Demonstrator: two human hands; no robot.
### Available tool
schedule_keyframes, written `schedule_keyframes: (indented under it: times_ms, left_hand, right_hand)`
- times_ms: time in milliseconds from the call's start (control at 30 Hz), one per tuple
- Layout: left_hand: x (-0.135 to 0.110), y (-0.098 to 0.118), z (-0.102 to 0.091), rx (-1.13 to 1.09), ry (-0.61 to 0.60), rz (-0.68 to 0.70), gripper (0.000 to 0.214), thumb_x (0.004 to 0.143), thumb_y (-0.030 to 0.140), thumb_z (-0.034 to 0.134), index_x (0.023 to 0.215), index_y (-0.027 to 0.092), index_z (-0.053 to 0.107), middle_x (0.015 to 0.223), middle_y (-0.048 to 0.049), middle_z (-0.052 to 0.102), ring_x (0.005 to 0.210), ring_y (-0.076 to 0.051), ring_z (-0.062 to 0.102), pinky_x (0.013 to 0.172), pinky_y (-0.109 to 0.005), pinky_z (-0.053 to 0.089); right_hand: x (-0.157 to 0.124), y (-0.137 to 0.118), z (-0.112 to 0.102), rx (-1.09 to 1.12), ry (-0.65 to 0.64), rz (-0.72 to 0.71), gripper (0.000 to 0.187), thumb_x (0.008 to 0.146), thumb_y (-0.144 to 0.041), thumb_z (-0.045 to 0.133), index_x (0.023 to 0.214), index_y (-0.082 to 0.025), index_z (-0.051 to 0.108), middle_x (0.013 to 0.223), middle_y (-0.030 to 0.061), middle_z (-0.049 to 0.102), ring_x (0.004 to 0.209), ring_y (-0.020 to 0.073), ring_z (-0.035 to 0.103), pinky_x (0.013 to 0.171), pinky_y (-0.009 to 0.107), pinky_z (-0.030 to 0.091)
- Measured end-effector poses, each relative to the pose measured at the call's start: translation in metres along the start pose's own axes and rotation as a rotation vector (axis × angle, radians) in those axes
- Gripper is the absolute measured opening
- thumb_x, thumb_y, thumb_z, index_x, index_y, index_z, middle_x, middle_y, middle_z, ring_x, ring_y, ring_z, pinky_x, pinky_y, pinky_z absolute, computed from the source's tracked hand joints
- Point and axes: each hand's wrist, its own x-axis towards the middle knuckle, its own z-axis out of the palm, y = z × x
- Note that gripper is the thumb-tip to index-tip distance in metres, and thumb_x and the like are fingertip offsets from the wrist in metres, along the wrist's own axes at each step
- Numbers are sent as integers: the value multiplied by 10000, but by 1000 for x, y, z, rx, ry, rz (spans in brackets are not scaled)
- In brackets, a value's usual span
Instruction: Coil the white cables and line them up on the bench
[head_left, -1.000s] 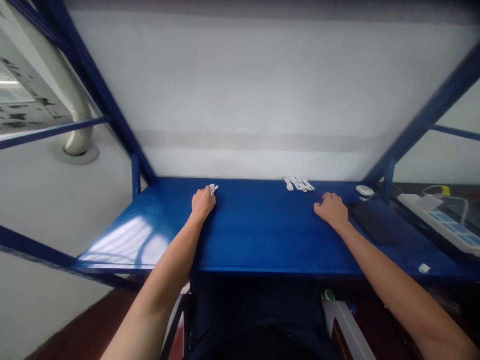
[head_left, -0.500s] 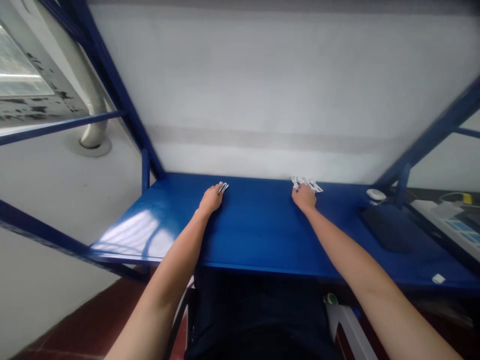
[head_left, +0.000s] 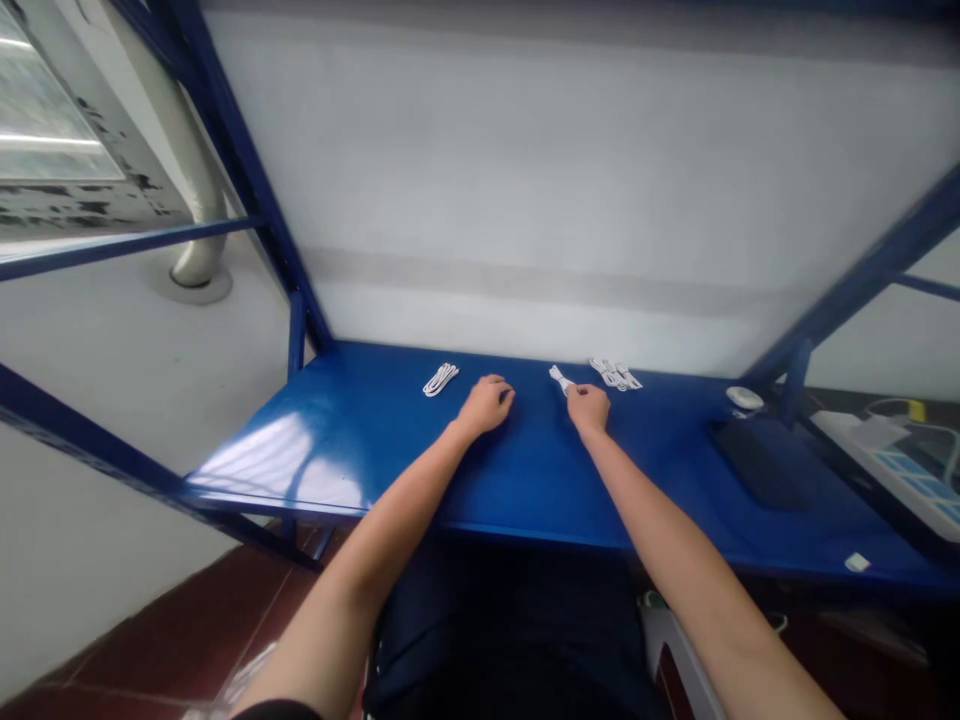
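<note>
A: A pale wall [head_left: 525, 180] backs a blue table [head_left: 525, 480], with blue beams [head_left: 247, 190] slanting at left and right. Where are the cables?

B: One white cable bundle [head_left: 559, 379] is pinched in the right hand [head_left: 590, 407], jutting from the fingertips toward the far left. The left hand [head_left: 487, 403] sits apart, farther left, its thumb parted from curled fingers. A lone cable coil [head_left: 440, 379] lies just left of it; a cluster of cables [head_left: 615, 374] rests just beyond the right hand, to the far right.

A: And the space around them?

B: Blue tabletop separates the hands and stretches from them to the near edge, above the person's lap. The far edge runs along the wall, close behind the cluster. Leftward, the surface continues into window glare; rightward lie a dark pad [head_left: 757, 462] and a white case [head_left: 744, 398].

A: Their look?

B: White, thin, folded into loops. The coil forms a slanted oval; the cluster is too small to count.
</note>
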Motion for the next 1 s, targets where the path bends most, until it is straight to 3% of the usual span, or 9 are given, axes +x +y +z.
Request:
schedule_keyframes:
  times_ms: [33, 100, 167, 233, 300, 500, 733, 867, 1000]
  left_hand:
    - [3, 10, 9, -160, -21, -21, 157, 848, 258, 588, 889, 190, 723, 1064, -110, 696, 1087, -259, 598, 1019, -387, 408]
    - [9, 25, 23, -429, -9, -194, 180, 840, 309, 612, 840, 162, 715, 919, -101, 716, 917, -235, 652, 880, -353, 491]
    - [11, 32, 30, -677, -33, -399, 225, 857, 336, 604, 829, 131, 695, 834, -98, 712, 764, -191, 661, 750, -323, 524]
    - [9, 33, 30, -869, -59, -495, 226, 888, 310, 577, 841, 112, 677, 793, -91, 706, 682, -150, 656, 684, -288, 530]
    - [4, 28, 27, -972, -63, -490, 190, 899, 255, 566, 848, 103, 668, 771, -79, 701, 658, -127, 657, 657, -257, 529]
    - [-5, 18, 19, -1011, -62, -466, 147, 845, 245, 655, 882, 103, 656, 762, -56, 681, 685, -120, 651, 640, -246, 543]
    - [-2, 19, 22, -844, -149, -387, 213, 853, 303, 629, 772, 107, 606, 700, -43, 648, 649, -121, 617, 624, -255, 521]
    - [-6, 19, 18, -888, -305, -322, 293, 829, 401, 633, 771, 117, 593, 672, -40, 642, 611, -123, 600, 587, -248, 483]
    - [-8, 20, 16, -907, -293, -263, 411, 782, 539, 641, 762, 133, 581, 638, -4, 582, 555, -101, 529, 526, -232, 434]
  right_hand:
    - [-1, -2, 2, 100, 4, 14, 213, 724, -352, 547, 666, -201, 687, 700, 112, 700, 700, 253, 644, 590, 309, 452]
    - [-4, -7, 7, 333, -44, 31, 226, 712, -385, 550, 650, -200, 663, 612, 68, 655, 581, 205, 590, 513, 292, 420]
    - [-11, -11, 12, 529, -192, 17, 264, 711, -437, 555, 678, -197, 663, 529, 21, 592, 478, 165, 515, 447, 277, 380]
    - [-22, -14, 16, 593, -360, -66, 286, 702, -462, 592, 747, -195, 686, 511, -4, 568, 455, 150, 492, 435, 269, 378]
    - [-32, -17, 17, 550, -457, -180, 292, 710, -456, 611, 801, -196, 706, 551, 2, 601, 485, 157, 520, 461, 276, 407]
    - [-41, -18, 11, 372, -407, -450, 228, 744, -398, 617, 807, -202, 716, 770, 57, 723, 682, 203, 636, 664, 325, 500]
    - [-36, -20, 3, 309, -236, -589, 187, 779, -323, 569, 820, -188, 692, 780, 62, 700, 639, 175, 601, 641, 310, 500]
    - [-36, -24, -10, 252, -288, -746, 170, 823, -301, 566, 809, -194, 697, 739, 45, 656, 609, 156, 565, 612, 292, 477]
    - [-38, -27, -18, 242, -326, -801, 146, 823, -285, 591, 824, -189, 702, 714, 35, 636, 589, 148, 552, 590, 282, 460]
